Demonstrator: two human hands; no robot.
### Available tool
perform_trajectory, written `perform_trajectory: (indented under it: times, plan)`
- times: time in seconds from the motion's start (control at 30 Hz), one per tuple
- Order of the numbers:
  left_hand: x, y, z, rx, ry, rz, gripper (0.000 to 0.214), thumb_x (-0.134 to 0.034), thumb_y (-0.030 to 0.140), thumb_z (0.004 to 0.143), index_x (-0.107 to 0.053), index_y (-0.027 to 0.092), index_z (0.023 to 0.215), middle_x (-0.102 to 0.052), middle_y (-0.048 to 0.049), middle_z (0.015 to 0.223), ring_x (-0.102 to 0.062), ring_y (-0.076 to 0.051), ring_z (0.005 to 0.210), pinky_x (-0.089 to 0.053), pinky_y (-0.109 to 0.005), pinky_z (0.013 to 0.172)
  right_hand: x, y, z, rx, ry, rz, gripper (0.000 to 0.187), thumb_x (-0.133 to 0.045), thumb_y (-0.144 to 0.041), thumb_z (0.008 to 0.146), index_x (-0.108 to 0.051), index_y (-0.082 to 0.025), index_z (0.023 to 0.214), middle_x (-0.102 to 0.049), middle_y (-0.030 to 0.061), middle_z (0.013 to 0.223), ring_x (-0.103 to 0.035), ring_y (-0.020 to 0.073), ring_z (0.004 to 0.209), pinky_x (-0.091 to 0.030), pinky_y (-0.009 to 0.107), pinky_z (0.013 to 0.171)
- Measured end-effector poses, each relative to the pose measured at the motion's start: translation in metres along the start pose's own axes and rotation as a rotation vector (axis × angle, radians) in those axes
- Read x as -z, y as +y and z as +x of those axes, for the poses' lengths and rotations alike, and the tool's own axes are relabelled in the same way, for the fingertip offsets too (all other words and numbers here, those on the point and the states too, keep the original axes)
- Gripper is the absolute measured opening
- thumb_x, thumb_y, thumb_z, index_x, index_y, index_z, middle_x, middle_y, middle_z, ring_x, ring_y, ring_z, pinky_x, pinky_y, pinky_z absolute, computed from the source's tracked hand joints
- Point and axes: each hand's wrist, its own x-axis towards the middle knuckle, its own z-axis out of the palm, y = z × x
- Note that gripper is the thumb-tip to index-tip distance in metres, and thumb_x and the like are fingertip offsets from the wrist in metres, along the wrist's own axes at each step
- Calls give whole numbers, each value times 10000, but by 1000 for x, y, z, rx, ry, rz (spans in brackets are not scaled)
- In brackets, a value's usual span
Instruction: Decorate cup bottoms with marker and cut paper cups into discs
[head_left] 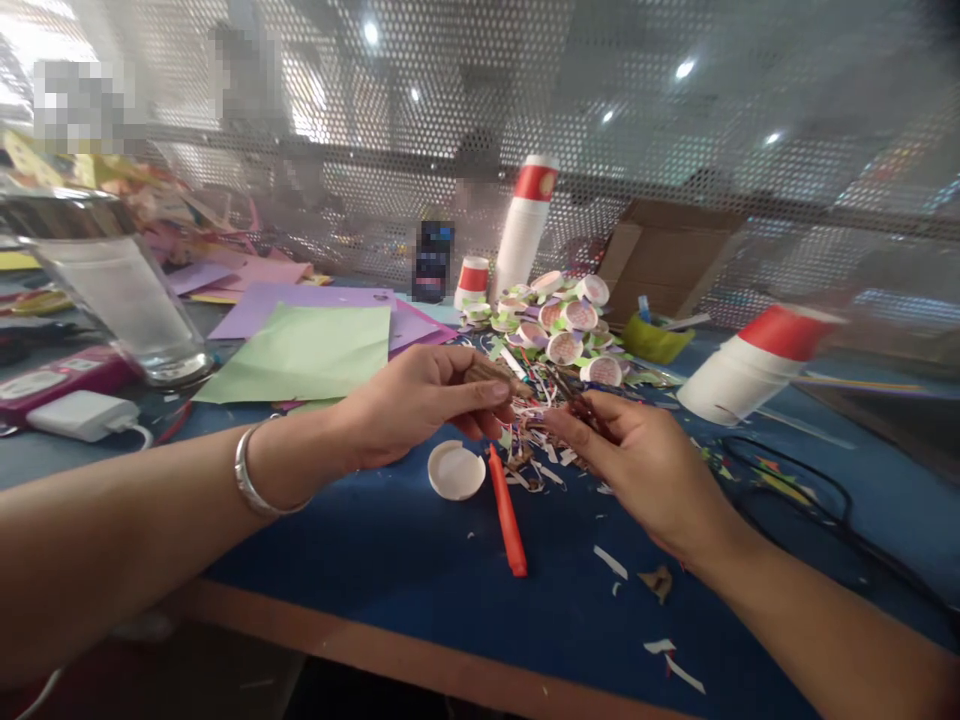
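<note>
My left hand, with a silver bangle at its wrist, is closed on a small piece of brown cardboard between thumb and fingers. Opposite it, my right hand is closed round a dark, slim tool that looks like a pair of scissors, its handles mostly hidden by the fingers. Both hands are raised over paper scraps. Below my left hand lie a shallow white paper cup base and a red marker.
Behind the hands are a heap of cut cup bases, a tall cup stack and a tilted stack. Coloured paper sheets, a water glass and a power strip sit left. A black cable runs right.
</note>
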Motion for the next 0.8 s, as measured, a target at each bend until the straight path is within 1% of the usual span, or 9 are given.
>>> perform_trajectory:
  times: [0.1,0.17,0.3,0.4,0.47,0.5,0.57,0.67,0.8]
  plan:
    - [-3,-1,-1,31,4,-39,78,-713,187,853,-683,124,818,-714,-12,751,-600,-51,583,-456,-169,560,-3,-4,-1,46,59,26,301,-692,-506,889,-661,-209,853,-552,-19,660,-402,113,533,-263,268,458]
    - [-5,-4,-1,37,-1,-45,121,-746,186,824,-667,125,756,-693,3,705,-582,-48,570,-445,-165,551,-4,-8,-3,73,70,20,266,-685,-474,903,-666,-210,869,-573,-15,678,-438,114,546,-306,263,480]
    - [-11,-8,-1,58,-64,2,168,-745,198,824,-660,133,695,-640,28,609,-562,-50,531,-420,-163,509,-8,-16,-5,73,10,50,235,-672,-448,910,-668,-214,893,-593,-19,663,-477,117,536,-366,256,482]
    - [-14,-9,-3,95,-119,46,203,-726,193,837,-648,134,660,-661,22,631,-559,-41,503,-426,-161,490,-11,-20,-6,94,-40,102,198,-690,-412,896,-668,-216,874,-659,1,740,-561,132,604,-418,259,535]
    - [-16,-9,-3,112,-125,63,213,-725,210,845,-651,132,661,-672,15,645,-571,-42,504,-439,-160,492,-12,-21,-6,102,-64,122,176,-687,-382,899,-661,-214,855,-668,5,770,-578,133,638,-425,261,565]
    - [-16,-8,-4,116,-122,66,213,-720,230,855,-661,131,676,-676,11,651,-583,-46,512,-449,-162,498,-11,-20,-6,96,-74,130,173,-677,-378,907,-657,-213,856,-648,-4,744,-557,126,615,-409,262,550]
    - [-16,-8,-4,104,-116,51,205,-707,258,873,-673,127,718,-683,5,664,-604,-54,532,-468,-166,514,-10,-19,-7,71,-85,156,182,-656,-392,923,-653,-214,885,-563,-39,652,-463,107,530,-349,266,495]
    - [-14,-8,-2,52,-75,10,156,-716,225,857,-660,124,751,-671,12,657,-606,-56,547,-467,-163,530,-8,-15,-7,35,-77,203,211,-651,-426,931,-644,-216,913,-410,-83,562,-302,90,459,-249,275,443]
    - [-11,-10,0,14,-36,41,121,-726,219,824,-674,116,787,-626,19,651,-575,-64,562,-456,-183,546,-7,-11,-8,-12,-111,255,252,-657,-469,931,-631,-219,936,-353,-86,571,-238,86,465,-163,283,421]
